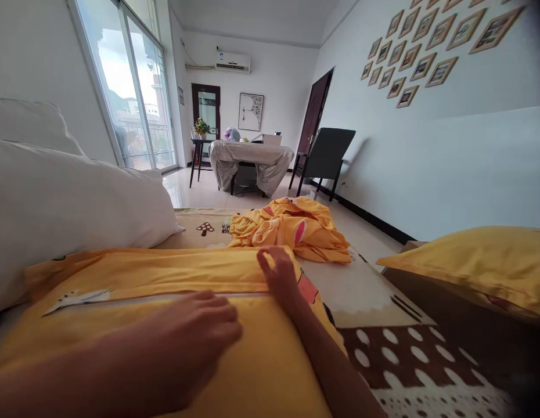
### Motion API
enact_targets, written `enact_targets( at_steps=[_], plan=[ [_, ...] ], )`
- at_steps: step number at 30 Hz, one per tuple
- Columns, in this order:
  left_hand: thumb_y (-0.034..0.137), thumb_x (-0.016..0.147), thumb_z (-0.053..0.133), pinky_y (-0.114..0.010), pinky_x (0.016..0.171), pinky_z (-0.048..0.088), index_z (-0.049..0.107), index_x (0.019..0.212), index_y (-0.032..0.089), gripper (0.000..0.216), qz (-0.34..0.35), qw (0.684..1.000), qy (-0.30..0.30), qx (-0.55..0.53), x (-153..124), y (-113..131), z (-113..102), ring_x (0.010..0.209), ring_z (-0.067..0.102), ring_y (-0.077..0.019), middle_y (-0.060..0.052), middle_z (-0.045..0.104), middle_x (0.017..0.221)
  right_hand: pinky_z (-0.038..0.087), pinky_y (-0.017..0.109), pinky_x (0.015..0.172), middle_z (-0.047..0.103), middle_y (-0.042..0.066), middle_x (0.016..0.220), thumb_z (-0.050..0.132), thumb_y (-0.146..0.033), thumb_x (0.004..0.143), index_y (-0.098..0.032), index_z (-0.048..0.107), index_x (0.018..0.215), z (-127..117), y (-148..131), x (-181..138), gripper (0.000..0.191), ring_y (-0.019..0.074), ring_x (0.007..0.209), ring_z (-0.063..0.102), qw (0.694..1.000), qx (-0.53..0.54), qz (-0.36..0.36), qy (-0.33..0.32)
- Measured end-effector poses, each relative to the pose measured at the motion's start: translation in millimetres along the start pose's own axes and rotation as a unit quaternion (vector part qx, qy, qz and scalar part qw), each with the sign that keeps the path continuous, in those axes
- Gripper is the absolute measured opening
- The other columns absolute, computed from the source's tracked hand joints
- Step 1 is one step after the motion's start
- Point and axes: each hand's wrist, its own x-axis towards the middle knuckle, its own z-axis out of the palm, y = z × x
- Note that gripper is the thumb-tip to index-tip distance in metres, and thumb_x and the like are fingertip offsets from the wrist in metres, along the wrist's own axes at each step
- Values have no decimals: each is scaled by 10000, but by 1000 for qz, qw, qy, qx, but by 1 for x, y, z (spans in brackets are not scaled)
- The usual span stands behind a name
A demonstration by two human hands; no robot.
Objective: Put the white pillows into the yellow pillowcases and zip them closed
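Observation:
A pillow in a yellow pillowcase (270, 360) lies in front of me, with a pale zipper seam (161, 298) running across it. My left hand (204, 331) is closed and slightly blurred, just below the seam near its middle. Its fingertips are turned away, so whatever they pinch is hidden. Near the seam's right end, my right hand (281, 273) rests on the case's far right corner, with a gap between thumb and curled fingers. A white animal print (81, 299) shows on the left of the case.
White pillows (78, 197) lean at the left. Beyond the yellow pillow is a crumpled orange cloth (291, 229) on the patterned bed cover (339, 290). Another yellow pillow (479, 267) lies at the right. Farther off stand a draped table (248, 152) and a dark chair (324, 154).

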Motion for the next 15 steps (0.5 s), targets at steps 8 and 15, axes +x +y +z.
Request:
enact_targets(
  at_steps=[8,15],
  plan=[
    [215,823,582,-292,517,318,505,641,176,202,323,926,195,-3,119,33,111,535,433,-128,21,474,565,242,418,1110,448,99,1440,693,-370,762,-217,501,1331,-29,15,-31,621,251,1339,366,958,6,-96,-269],
    [234,824,601,-294,543,344,496,691,179,178,205,954,219,12,106,28,140,587,431,-135,19,485,627,314,330,1036,570,34,1313,579,-156,785,-237,567,1226,-38,20,-28,449,173,1210,479,956,-24,-131,-260]
  ],
)
